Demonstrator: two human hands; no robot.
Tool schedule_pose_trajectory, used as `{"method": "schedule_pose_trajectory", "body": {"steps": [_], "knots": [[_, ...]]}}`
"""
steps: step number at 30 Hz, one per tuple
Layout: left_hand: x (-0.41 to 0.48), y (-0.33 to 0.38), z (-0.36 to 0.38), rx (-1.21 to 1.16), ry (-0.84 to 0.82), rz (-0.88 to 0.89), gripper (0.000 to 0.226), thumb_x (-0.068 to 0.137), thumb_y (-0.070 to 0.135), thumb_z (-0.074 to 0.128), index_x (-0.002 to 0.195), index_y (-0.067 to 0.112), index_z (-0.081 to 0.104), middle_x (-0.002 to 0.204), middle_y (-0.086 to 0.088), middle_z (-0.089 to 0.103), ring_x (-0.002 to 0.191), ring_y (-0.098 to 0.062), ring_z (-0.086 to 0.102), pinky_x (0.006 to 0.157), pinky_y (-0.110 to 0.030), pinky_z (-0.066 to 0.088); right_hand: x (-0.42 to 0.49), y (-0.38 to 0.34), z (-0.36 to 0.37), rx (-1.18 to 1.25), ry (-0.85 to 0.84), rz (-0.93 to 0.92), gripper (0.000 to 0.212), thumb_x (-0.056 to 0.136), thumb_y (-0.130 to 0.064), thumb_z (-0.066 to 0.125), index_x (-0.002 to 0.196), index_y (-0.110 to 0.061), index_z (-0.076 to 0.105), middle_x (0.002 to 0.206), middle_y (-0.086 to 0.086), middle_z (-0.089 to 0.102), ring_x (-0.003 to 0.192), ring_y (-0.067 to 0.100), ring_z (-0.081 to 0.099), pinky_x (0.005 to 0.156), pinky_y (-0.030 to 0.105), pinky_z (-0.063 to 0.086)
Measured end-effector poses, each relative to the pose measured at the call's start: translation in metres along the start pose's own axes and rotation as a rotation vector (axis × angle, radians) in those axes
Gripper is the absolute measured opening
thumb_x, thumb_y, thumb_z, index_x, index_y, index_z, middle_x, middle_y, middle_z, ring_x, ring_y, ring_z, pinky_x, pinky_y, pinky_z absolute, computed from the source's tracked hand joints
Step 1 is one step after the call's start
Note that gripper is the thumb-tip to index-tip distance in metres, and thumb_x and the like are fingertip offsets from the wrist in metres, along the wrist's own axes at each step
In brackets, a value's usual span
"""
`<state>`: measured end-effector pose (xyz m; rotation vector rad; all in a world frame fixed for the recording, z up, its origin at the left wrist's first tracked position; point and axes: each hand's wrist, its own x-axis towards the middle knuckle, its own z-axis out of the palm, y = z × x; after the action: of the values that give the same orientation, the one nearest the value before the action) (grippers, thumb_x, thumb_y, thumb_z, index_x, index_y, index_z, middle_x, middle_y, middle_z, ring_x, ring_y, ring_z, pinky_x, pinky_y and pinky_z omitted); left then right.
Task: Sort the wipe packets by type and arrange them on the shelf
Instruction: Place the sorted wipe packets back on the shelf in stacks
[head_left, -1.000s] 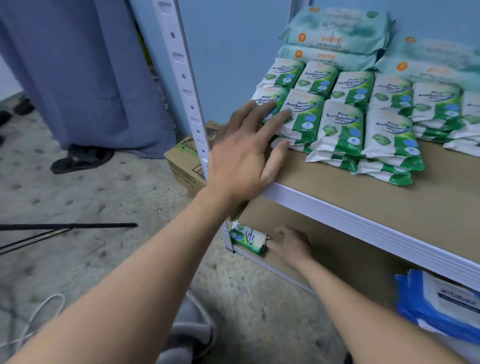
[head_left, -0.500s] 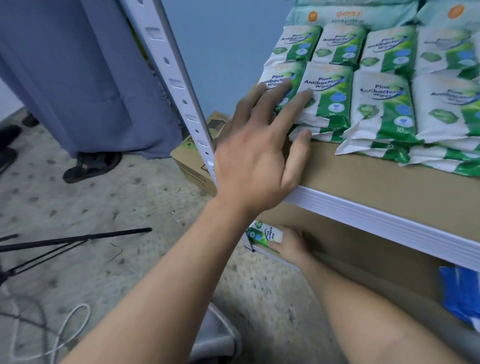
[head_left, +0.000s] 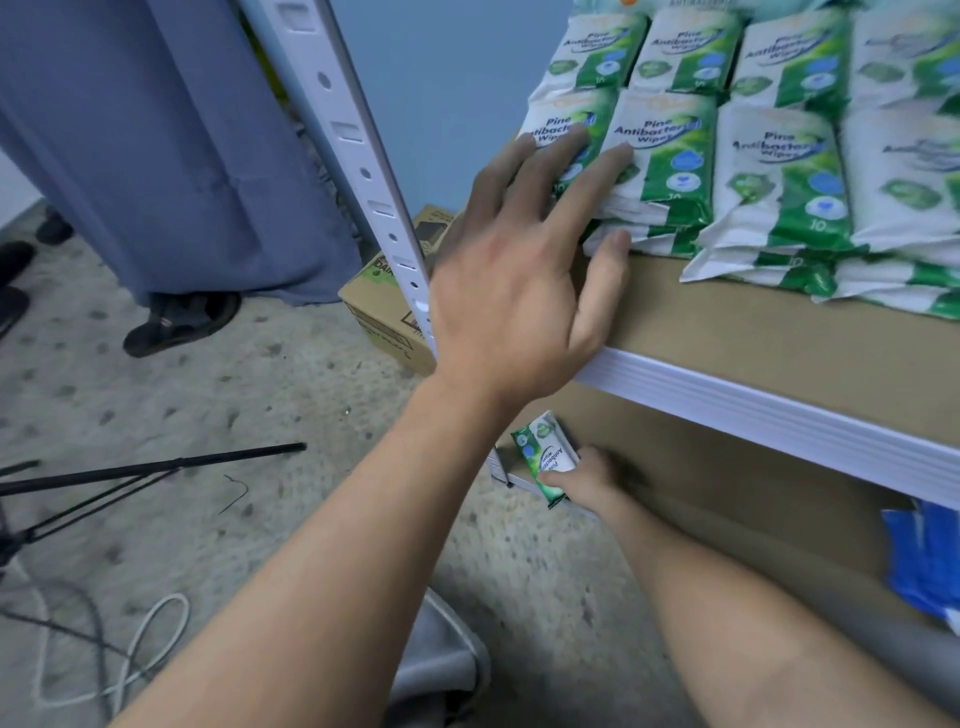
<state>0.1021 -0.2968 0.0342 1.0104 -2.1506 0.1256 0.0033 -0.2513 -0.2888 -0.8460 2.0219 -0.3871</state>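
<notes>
Several green-and-white pine antibacterial wipe packets (head_left: 779, 171) lie in rows on the upper shelf board (head_left: 727, 332). My left hand (head_left: 524, 270) rests with straight fingers on the leftmost packets (head_left: 660, 156) at the board's left end, thumb against the lower stack. Below, at the left corner of the lower shelf (head_left: 675, 467), my right hand (head_left: 587, 480) grips one more green pine packet (head_left: 545, 457), now tilted up on its end.
The white perforated upright post (head_left: 358, 171) stands just left of my left hand. A cardboard box (head_left: 384, 306) sits on the floor behind it. Blue wipe packs (head_left: 924, 561) lie at the lower shelf's right. A person's feet (head_left: 176, 322), tripod legs and cables occupy the floor on the left.
The view has moved closer to the shelf. My right hand has turned the lower packet from lying flat to standing tilted. My left hand stays on the leftmost packets.
</notes>
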Motion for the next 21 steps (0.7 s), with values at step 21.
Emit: {"method": "schedule_pose_trajectory", "body": {"steps": [21], "knots": [[-0.001,0.0,-0.007,0.032,-0.152,-0.026,0.047,0.1,0.046,0.038,0.144,0.033,0.048,0.151,0.007,0.045,0.143,-0.024,0.034,0.105,-0.047,0.038,-0.207,0.014,-0.118,0.267,0.142,-0.277,0.035,0.072,-0.033,0.087,0.094,-0.024,0.062,0.087,-0.008,0.07,0.072,0.005,0.062,0.065,0.025,0.048]]}}
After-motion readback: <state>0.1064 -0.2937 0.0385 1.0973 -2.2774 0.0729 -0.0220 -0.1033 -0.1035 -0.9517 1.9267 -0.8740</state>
